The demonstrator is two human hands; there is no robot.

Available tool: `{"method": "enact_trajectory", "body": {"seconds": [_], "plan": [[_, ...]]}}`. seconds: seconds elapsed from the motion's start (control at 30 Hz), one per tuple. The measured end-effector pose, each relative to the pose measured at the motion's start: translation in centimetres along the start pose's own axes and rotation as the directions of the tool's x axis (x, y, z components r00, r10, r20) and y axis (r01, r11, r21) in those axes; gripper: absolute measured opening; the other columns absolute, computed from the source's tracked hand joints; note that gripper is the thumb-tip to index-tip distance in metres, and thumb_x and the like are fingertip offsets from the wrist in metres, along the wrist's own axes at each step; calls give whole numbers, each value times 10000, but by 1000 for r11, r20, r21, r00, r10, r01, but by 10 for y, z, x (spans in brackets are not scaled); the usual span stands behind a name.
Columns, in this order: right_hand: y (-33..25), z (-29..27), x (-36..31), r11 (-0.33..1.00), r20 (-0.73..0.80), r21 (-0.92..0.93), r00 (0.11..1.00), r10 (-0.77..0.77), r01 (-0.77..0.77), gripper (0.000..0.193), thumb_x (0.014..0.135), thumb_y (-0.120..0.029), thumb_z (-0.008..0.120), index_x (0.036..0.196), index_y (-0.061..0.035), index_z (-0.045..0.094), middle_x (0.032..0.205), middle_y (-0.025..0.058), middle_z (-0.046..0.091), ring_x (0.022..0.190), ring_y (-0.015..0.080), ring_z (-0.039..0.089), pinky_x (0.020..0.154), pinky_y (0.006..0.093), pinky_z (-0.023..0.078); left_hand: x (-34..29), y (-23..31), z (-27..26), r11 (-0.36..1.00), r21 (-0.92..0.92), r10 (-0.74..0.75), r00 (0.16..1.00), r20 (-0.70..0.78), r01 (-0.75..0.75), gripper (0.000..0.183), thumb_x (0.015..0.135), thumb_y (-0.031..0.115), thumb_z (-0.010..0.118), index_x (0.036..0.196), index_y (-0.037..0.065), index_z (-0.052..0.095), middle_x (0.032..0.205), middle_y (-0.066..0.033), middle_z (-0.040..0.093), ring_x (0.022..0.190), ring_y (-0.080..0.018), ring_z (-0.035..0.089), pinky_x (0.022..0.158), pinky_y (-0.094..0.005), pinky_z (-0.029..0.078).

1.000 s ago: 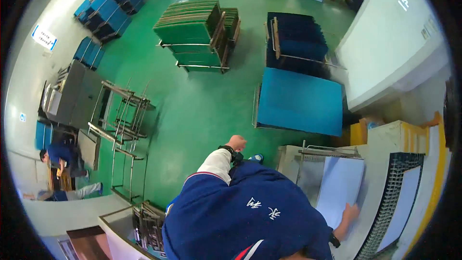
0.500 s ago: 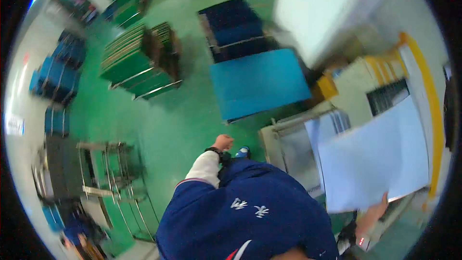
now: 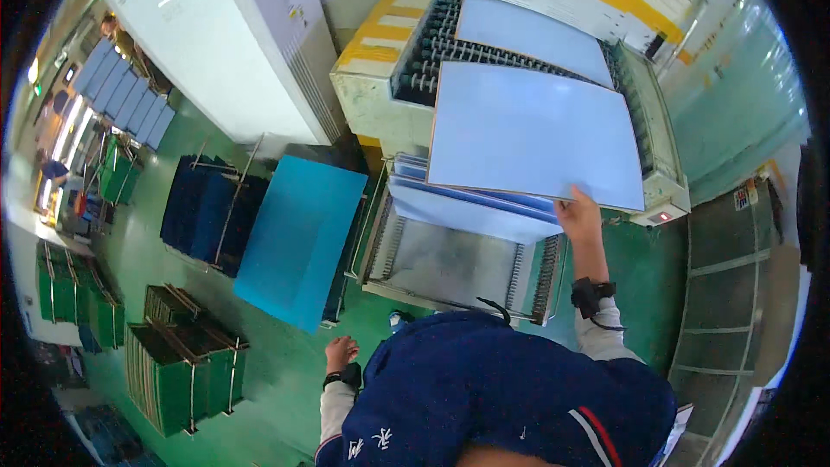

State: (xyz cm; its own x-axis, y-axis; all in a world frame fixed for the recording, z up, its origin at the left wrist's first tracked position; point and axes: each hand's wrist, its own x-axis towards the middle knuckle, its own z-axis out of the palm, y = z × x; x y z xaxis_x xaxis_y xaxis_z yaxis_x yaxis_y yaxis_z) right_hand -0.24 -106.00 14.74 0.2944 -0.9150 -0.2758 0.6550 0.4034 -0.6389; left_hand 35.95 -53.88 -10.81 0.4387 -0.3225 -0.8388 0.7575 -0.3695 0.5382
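A large pale white panel (image 3: pixel 536 134) with a thin brown edge is held by my right hand (image 3: pixel 581 212) at its near edge, thumb on top. The panel lies tilted over the near side of a roller conveyor (image 3: pixel 424 52). Behind it, a second white panel (image 3: pixel 540 35) rests on the rollers. Below the held panel, several white panels (image 3: pixel 471 212) stand in a metal rack cart (image 3: pixel 458 264) with spring-like dividers along its sides. My left hand (image 3: pixel 341 352) hangs low beside my body, fingers curled and nothing in them, apart from the cart.
Left of the cart is a flat blue board (image 3: pixel 298 238) on a stand, with dark boards (image 3: pixel 212 212) on a trolley behind. Green boards (image 3: pixel 186 372) stand on another trolley. A tall white cabinet (image 3: pixel 225 35) rises at back left. A grey metal-framed rack (image 3: pixel 726 294) stands right.
My view has turned right, bringing the conveyor and rack cart to the middle. My right hand still holds the panel, now over the conveyor's near side. My left hand stays low and curled.
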Motion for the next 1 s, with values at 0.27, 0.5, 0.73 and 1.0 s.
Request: {"method": "enact_trajectory", "body": {"seconds": [0.27, 0.5, 0.73, 1.0], "plan": [[13, 10, 29, 985, -106, 21, 979, 174, -173, 193, 849, -199, 608, 932, -35, 548, 882, 88, 583, 835, 212, 549, 747, 343, 484, 17, -10, -7, 993, -112, -6, 990, 138, 22, 158, 812, 125, 581, 915, 13, 539, 755, -111, 599, 569, -246, 599, 463, -331, 461], [15, 8, 61, 983, -144, -9, 973, 182, -185, 250, 837, -273, 627, 894, -45, 543, 827, 82, 577, 749, 206, 535, 707, 362, 472, 18, -34, -10, 770, 428, 421, 881, 217, -474, 205, 805, 125, 586, 961, -1, 542, 789, -137, 618, 609, -271, 622, 466, -326, 475], [-3, 6, 101, 970, -136, -113, 970, 201, -217, 288, 825, -335, 632, 862, -63, 544, 793, 79, 587, 703, 180, 547, 596, 310, 464, -13, -13, 7, 853, 390, 325, 938, 123, -346, 250, 755, 115, 620, 985, 22, 591, 849, -84, 648, 712, -226, 644, 575, -315, 512], [2, 12, 102, 917, -66, -270, 956, 287, -294, 329, 842, -372, 594, 897, -48, 583, 781, 79, 623, 701, 169, 596, 632, 294, 497, -26, -2, 14, -297, 847, 500, 684, 531, -441, 148, 767, 131, 578, 878, 34, 596, 848, -87, 648, 718, -216, 626, 595, -323, 493]]}}
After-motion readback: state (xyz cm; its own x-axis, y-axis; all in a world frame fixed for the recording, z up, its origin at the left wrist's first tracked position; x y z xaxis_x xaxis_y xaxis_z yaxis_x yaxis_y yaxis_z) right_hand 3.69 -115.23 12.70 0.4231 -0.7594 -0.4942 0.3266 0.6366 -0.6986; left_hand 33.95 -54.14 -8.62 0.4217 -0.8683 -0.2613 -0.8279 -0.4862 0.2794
